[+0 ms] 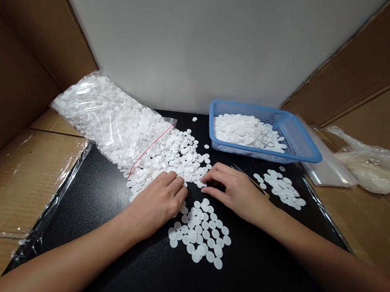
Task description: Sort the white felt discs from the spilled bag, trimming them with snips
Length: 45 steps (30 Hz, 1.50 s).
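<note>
My left hand (160,197) lies palm down on the black mat (121,240), fingers curled together at the near edge of a heap of small white discs (179,158) spilling from a clear zip bag (109,121). My right hand (233,190) rests beside it, fingers bent and touching discs at the same heap's edge; thin metal tweezers (251,180) lie under or along this hand. Between my wrists sits a flat patch of white discs (201,232) spread in a single layer. Whether the fingers pinch a disc is hidden.
A blue plastic basket (297,134) part full of white discs stands at the back right. A small cluster of discs (281,186) lies right of my right hand. Clear plastic bags (366,165) sit on cardboard at the far right. Cardboard walls flank both sides; a grey wall stands behind.
</note>
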Motion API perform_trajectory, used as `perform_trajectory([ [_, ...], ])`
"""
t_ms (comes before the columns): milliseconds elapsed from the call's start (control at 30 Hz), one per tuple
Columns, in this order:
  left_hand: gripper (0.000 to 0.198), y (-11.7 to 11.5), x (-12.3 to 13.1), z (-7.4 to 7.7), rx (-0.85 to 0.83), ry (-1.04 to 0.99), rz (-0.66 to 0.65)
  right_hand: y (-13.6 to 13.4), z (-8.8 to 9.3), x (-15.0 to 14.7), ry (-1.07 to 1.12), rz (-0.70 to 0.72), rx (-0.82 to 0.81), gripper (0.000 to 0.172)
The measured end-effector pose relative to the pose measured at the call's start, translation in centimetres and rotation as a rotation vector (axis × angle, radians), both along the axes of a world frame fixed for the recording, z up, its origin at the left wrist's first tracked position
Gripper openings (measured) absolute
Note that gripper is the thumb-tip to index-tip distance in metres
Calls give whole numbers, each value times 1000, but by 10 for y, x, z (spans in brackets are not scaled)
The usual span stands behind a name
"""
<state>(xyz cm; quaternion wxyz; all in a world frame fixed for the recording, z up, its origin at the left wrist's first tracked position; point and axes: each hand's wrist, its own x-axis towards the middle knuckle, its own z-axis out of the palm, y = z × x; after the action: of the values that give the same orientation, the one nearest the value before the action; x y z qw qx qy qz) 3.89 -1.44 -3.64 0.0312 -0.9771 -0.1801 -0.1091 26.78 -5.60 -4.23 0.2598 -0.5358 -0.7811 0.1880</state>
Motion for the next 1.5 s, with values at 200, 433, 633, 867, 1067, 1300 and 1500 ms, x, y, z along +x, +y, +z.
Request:
perform_trajectory([
  [200,13,-3,0,5,-392,-187,148,-2,-2,0,-36,55,54,13],
  [433,8,-15,1,5,-652,-173,218,-3,10,0,51,-10,-240,16],
  [633,10,-7,-5,7,-697,-225,251,-1,13,4,-86,-232,-459,33],
  [867,14,5,-17,14,-748,-369,390,-4,16,14,-160,-116,-524,49],
  [1067,14,8,-20,17,-727,-368,400,-3,21,21,-92,-79,-358,25],
  [1300,13,7,-21,13,-754,-374,382,-6,15,4,0,-11,-271,9],
  [1500,16,2,-18,6,-672,-316,337,-14,12,-10,44,-2,-248,14],
])
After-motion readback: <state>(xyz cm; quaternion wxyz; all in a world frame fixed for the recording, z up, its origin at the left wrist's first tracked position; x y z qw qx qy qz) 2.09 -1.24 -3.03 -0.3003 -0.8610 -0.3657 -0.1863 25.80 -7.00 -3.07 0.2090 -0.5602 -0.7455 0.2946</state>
